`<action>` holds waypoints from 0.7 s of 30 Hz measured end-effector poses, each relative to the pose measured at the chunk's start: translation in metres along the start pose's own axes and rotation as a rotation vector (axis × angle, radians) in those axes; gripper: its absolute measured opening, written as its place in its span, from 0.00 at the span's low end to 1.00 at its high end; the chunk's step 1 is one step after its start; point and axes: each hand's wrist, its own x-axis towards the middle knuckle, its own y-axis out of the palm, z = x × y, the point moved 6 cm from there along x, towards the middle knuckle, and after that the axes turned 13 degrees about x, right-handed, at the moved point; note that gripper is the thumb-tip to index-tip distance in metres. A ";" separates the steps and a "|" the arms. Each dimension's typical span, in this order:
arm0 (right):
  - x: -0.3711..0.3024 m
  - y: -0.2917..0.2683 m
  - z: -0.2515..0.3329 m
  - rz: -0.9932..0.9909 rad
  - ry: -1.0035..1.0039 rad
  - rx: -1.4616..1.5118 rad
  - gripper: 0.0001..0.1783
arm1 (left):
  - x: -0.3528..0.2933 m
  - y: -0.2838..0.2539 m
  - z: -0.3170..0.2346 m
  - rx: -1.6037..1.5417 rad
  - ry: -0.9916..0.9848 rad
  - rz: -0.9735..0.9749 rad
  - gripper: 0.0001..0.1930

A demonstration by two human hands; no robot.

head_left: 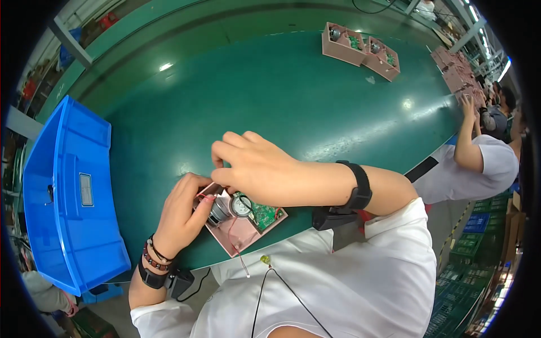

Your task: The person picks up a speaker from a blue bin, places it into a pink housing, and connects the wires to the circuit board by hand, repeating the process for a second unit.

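A pink open box (232, 243) lies tilted on the table close to my body. Inside it are a round silver speaker-like part (218, 215), a second round part with a pale face (240, 205), a green circuit board (268, 216) and thin red and black wires. My left hand (183, 217) grips the box's left side, its thumb inside by the silver part and a red wire (208, 197). Over the box's far edge my right hand (251, 166) is closed with curled fingers; whatever is between its fingertips is hidden. A red wire with a white plug (247, 275) hangs over the near side.
A large blue bin (93, 242) stands at the left. Two similar pink boxes (342, 52) with parts inside sit at the back right of the green table (225, 90). More pink boxes (455, 73) and a co-worker (473, 158) are at the far right.
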 end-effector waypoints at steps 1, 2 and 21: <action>0.002 0.000 0.003 0.003 -0.005 -0.025 0.06 | -0.004 0.000 0.001 0.005 -0.026 -0.005 0.10; 0.004 -0.001 0.005 0.009 -0.012 -0.047 0.06 | -0.004 0.001 0.001 0.007 -0.030 -0.007 0.10; 0.006 -0.012 -0.009 0.073 0.088 0.155 0.10 | 0.000 0.004 0.008 -0.012 -0.016 0.014 0.12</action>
